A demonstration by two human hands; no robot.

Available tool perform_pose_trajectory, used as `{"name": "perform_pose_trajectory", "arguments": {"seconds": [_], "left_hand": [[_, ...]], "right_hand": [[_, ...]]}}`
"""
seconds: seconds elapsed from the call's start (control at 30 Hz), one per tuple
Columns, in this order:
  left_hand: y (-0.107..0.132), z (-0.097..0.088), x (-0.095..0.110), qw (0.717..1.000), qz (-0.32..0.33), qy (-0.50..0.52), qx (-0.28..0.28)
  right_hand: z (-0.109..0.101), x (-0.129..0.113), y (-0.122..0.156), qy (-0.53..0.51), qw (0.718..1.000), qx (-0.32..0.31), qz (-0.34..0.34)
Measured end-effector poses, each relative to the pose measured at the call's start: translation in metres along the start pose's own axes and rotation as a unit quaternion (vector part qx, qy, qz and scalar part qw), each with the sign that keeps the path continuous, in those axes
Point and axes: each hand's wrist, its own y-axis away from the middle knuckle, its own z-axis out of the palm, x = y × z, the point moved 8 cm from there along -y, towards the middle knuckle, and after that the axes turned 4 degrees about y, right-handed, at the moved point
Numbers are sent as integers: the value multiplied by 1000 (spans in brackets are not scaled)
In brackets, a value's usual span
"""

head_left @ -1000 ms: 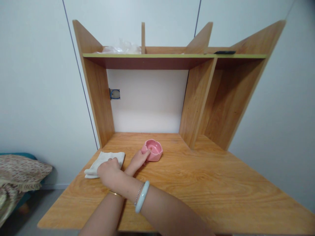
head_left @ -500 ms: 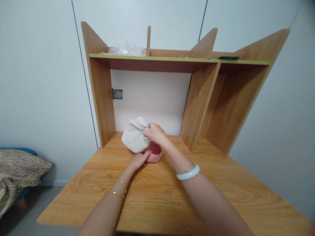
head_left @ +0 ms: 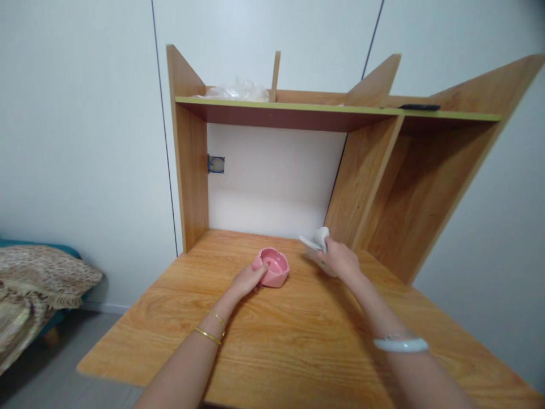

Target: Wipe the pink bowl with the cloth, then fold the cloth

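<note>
A pink faceted ashtray (head_left: pixel 277 277) is on the wooden desktop (head_left: pixel 281 341), its hollow facing up. My left hand (head_left: pixel 249 279) grips its left rim, thumb over the edge, with the other fingers mostly hidden beneath. To the right, my right hand (head_left: pixel 340 258) is closed around a pale white cloth (head_left: pixel 317 243), bunched and partly smeared by motion. The cloth hangs low near the back of the desk; whether it touches the wood I cannot tell.
Behind the desk rises a wooden shelf unit (head_left: pixel 372 187) with upright dividers. Its upper shelf carries a clear plastic bag (head_left: pixel 240 91) and a flat black object (head_left: pixel 419 107). A wall socket box (head_left: pixel 216 165) shows at the back left. Left, a patterned blanket (head_left: pixel 38 278) covers teal furniture.
My right hand has carried the cloth from above the ashtray to the right, uncovering the ashtray. My left hand still holds the ashtray's rim. The view has shifted slightly left.
</note>
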Motion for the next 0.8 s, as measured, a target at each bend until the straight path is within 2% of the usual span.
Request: {"name": "perform_pose_trajectory", "arguments": {"seconds": [0.2,0.3,0.4,0.5,0.6,0.7,0.8], "left_hand": [[5,-4,5,1000,-1,-21,14],[6,-5,5,999,-7,-26,21],[5,-4,4,1000,-9,-21,17],[2,-2,2,1000,-6,-15,5],[0,-2,-1,1000,-11,-17,2],[-3,-2,-5,1000,-18,-24,3],[-3,-2,-6,999,-20,-26,-1]], "right_hand": [[67,-23,24,-7,986,-137,-96],[82,-28,29,-26,979,-166,-116],[88,-26,27,-93,972,-173,-129],[90,-13,17,-205,962,-143,-109],[89,14,5,-253,964,-62,-46],[89,37,2,-182,983,3,14],[92,45,5,-96,994,10,49]]}}
